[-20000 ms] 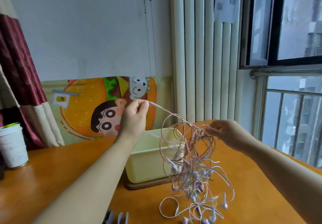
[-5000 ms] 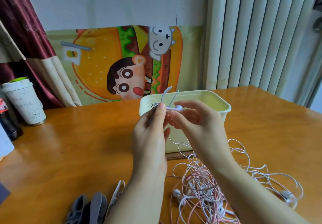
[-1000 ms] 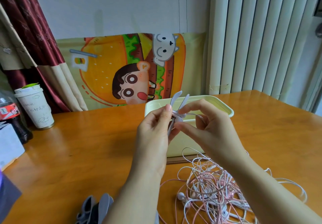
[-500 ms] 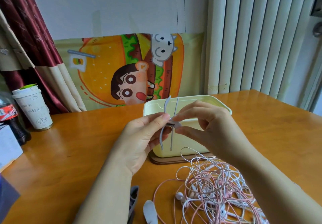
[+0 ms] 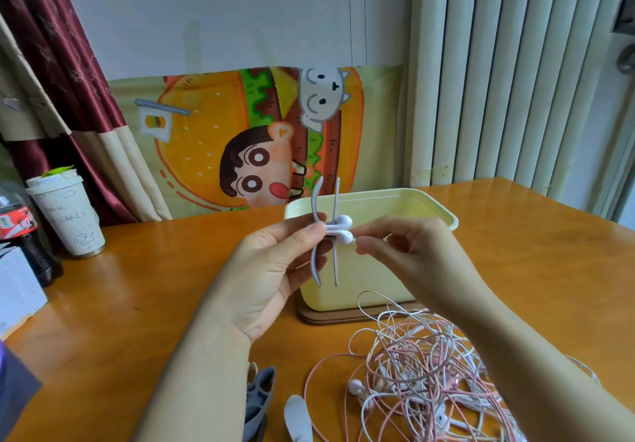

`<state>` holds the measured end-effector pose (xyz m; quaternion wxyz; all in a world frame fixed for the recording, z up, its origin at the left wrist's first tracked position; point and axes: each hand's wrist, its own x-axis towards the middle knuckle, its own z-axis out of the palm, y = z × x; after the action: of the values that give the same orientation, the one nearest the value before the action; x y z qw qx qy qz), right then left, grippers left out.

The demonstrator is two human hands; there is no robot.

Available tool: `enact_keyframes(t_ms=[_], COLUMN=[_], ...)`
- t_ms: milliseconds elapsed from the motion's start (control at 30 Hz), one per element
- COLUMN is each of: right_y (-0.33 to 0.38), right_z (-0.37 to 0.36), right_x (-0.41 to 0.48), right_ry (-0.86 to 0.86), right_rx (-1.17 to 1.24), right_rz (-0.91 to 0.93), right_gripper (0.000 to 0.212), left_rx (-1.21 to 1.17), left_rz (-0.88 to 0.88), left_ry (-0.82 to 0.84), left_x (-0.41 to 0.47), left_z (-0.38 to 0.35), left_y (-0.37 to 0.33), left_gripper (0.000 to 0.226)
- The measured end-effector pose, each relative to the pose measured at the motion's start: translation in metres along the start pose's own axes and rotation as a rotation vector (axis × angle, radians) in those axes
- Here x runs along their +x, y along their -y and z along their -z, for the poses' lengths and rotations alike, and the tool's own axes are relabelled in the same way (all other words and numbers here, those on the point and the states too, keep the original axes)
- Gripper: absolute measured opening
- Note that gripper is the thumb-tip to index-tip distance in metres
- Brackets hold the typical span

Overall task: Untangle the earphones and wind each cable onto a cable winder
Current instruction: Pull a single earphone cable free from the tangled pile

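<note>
My left hand (image 5: 271,270) pinches a grey cable winder (image 5: 324,235) upright by its middle, in front of the cream box. Two white earbuds (image 5: 343,228) sit side by side in the winder's centre, sticking out to the right. My right hand (image 5: 409,252) pinches the cable right at the lower earbud with thumb and forefinger. Below the hands a tangle of pink and white earphone cables (image 5: 426,379) lies on the wooden table (image 5: 130,304). Spare grey winders (image 5: 259,397) and a white winder (image 5: 299,417) lie at the front edge.
A cream plastic box (image 5: 374,270) stands on a brown base behind the hands. At the far left are a paper cup (image 5: 68,215), a cola bottle (image 5: 20,232) and a white box (image 5: 17,290). A cartoon burger poster (image 5: 261,136) leans on the wall.
Over the last second the winder turned upright and both earbuds now show seated in its middle. My hands stayed in front of the box; the camera shifted slightly.
</note>
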<state>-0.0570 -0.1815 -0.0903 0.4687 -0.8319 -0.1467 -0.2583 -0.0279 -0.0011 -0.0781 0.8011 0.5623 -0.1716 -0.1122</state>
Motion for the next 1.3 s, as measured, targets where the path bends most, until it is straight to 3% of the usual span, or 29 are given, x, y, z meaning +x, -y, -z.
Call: enact_keyframes(t_ms=[133,367,500,567,733,833,1000,1133,1300], right_y=[0.001,0.004,0.020,0.028,0.036,0.032,0.018,0.010,0.002], right_z=[-0.013,-0.024,-0.015,-0.006,0.018,0.030,0.038,0.043,0.033], right_x=[-0.003,-0.008,-0.008,-0.008,-0.004,-0.001,0.003,0.004,0.003], right_ry=[0.006,0.189,0.267,0.259,0.115,0.041,-0.032,0.002,0.081], right_rx=[-0.117,-0.367,-0.381,-0.371,-0.363,-0.377,-0.340,-0.068,0.300], right_rz=[0.051,0.166,0.165,0.138,0.106,0.105,0.107,0.030,-0.134], right_gripper=[0.014,0.017,0.023,0.021,0.011,0.008,0.021,0.043,0.032], left_rx=[-0.052,-0.170,-0.113,0.033,0.538,0.644,0.672,0.601,0.321], left_rz=[-0.025,0.013,0.007,-0.019,-0.091,-0.056,-0.061,-0.070,-0.132], left_ry=[-0.061,-0.236,-0.300,-0.305,-0.122,0.066,0.187,0.257,0.369], left_x=[0.003,0.005,0.007,0.007,0.002,0.000,-0.003,-0.005,-0.009], left_z=[-0.002,-0.007,-0.004,0.000,-0.007,-0.012,-0.013,-0.008,-0.012], left_y=[0.003,0.010,0.014,0.018,0.020,0.018,0.015,0.009,0.002], left_gripper=[0.022,0.015,0.012,0.015,0.013,0.021,0.021,0.036,0.029])
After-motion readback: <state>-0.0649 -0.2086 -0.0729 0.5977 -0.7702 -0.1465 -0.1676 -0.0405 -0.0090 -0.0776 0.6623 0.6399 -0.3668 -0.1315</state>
